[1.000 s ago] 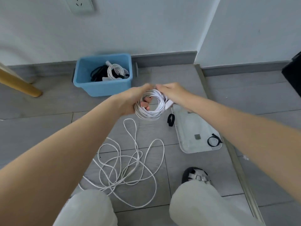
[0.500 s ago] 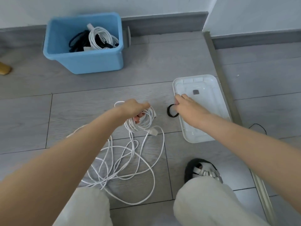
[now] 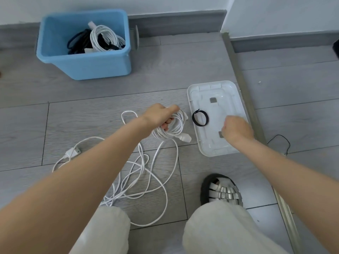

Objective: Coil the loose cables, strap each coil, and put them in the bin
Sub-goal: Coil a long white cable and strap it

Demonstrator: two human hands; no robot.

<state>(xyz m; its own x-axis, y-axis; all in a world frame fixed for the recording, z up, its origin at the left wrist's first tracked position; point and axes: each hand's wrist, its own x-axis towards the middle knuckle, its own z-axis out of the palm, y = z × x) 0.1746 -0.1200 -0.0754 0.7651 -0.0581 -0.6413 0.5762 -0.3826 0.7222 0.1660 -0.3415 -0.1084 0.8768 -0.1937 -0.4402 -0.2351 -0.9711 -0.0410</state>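
white coil (image 3: 169, 128) beside tray rim (image 3: 190, 105)

Grey plank floor (image 3: 91, 92) meets white walls (image 3: 275, 13) along a grey skirting (image 3: 176, 19).

No text or labels — none legible.

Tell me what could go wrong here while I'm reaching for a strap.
The white coil is held only by the left hand, so loops may slip loose. Its free plug end dangles and could unwind. The loose white cable lies near your sandal and might snag.
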